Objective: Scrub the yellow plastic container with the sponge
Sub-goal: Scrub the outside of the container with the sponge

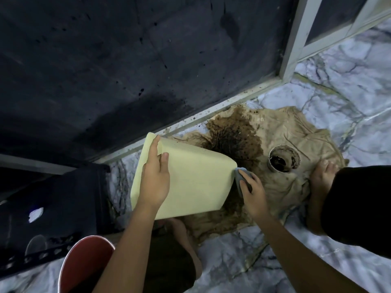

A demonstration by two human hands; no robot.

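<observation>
At the far left stood a dark crate [48, 210], low on the floor. Just in front of it, at the bottom edge, was a red bucket [84, 265] with a pale rim. Behind both ran a big dark wall panel [127, 60] with a white frame [190, 119] along its bottom.

Next came the yellow plastic container [190, 182]. It was tipped on its side, held up over the floor, with its open end turned to the right and away from the camera. The left hand [154, 178] lay flat on top of it. The fingers were spread a little and curled over the far edge, gripping the container.

At the container's right edge was the sponge [243, 178]. It was grey and pressed against the rim. The right hand [252, 195] was closed around the sponge, with the fingers bent over it.

Under all this lay a brown cloth [296, 140], spread on the marble floor [338, 85]. It had a big dark wet stain near the container's mouth. On the cloth, to the right of the sponge, stood a small round cup [283, 158] with dark stuff inside.

At the far right, a bare foot [321, 176] rested on the edge of the cloth, below a black trouser leg [359, 204].
</observation>
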